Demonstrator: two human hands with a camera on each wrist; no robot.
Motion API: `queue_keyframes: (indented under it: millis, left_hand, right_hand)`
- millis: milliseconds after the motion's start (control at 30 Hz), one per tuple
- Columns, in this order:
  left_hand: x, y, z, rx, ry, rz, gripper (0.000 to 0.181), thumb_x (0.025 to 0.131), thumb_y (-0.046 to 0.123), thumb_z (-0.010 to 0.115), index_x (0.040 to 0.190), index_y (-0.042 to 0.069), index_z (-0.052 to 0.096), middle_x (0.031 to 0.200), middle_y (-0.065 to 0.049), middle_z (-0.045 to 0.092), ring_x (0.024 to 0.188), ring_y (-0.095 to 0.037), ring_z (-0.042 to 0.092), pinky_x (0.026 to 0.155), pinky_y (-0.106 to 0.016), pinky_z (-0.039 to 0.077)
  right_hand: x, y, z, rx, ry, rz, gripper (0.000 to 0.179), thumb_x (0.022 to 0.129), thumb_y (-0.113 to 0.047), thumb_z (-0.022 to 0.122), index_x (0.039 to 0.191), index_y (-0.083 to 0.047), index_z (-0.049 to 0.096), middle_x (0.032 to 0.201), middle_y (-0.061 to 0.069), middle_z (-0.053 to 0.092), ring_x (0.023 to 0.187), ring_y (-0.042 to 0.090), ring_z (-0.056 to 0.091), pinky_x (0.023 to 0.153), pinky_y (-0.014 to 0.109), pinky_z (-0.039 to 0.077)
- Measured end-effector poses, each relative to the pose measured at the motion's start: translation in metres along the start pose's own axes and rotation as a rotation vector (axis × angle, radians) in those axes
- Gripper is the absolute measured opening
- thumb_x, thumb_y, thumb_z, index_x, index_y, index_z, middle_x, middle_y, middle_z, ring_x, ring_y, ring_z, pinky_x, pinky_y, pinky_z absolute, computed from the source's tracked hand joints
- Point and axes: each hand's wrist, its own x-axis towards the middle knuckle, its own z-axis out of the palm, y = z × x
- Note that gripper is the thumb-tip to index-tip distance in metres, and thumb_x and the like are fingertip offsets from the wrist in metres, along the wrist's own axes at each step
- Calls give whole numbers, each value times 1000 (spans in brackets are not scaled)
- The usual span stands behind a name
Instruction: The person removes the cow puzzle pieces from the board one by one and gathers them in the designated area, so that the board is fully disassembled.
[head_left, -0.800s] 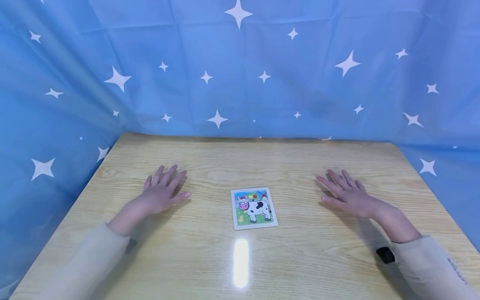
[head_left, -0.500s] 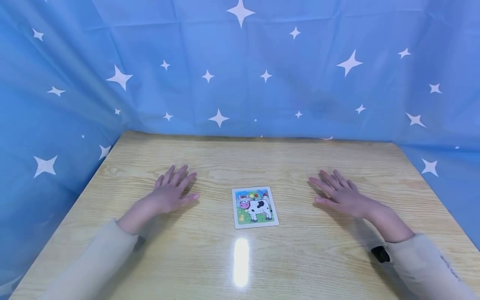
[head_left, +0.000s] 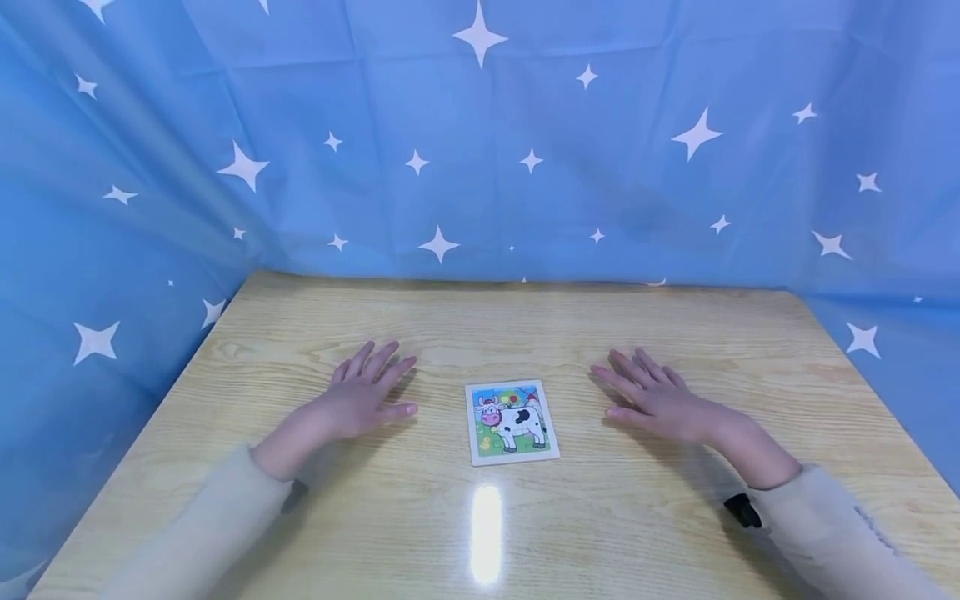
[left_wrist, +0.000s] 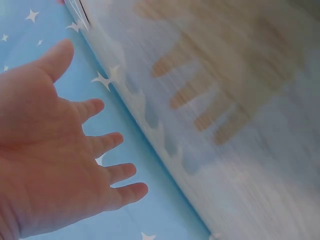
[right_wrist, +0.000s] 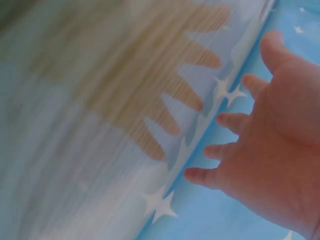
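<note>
A small square jigsaw puzzle (head_left: pixel 513 422) with a white border and a cartoon cow lies flat on the wooden table, between the two hands in the head view. To its left is my left hand (head_left: pixel 363 398), palm down, fingers spread, holding nothing. My right hand (head_left: pixel 660 402) mirrors it on the other side, its fingers also spread around no object. Both wrist views show a gap under the palms: the left hand (left_wrist: pixel 65 145) and the right hand (right_wrist: pixel 280 140) hover above the table, which reflects them. Neither hand touches the puzzle.
The light wood table (head_left: pixel 525 325) reaches back to a blue curtain (head_left: pixel 480 192) with white stars, which also hangs along the left and right sides. A bright lamp reflection (head_left: pixel 486 533) shows on the tabletop in front of the puzzle.
Both hands have moved inward toward the puzzle, the left to the right and the right to the left. The puzzle has stayed in place; the head view has shifted slightly.
</note>
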Motion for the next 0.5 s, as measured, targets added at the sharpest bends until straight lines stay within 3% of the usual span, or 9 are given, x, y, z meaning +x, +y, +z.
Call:
queue_keyframes:
  millis: [233, 500]
  left_hand:
    - [-2, 21, -7, -5, -31, 29, 78, 111, 44, 63, 170, 2, 32, 178, -31, 13, 161, -63, 4, 121, -85, 11]
    - [3, 38, -4, -43, -51, 58, 77, 111, 40, 64, 169, 0, 33, 178, -31, 19, 162, -62, 8, 121, -85, 13]
  right_hand:
    - [7, -3, 10, -23, 26, -69, 68, 112, -42, 63, 168, -11, 41, 174, 37, 22, 156, 71, 11, 114, 90, 15]
    - [12, -18, 12, -13, 22, -107, 67, 113, -42, 62, 169, -11, 40, 175, 35, 22, 158, 68, 9, 116, 89, 14]
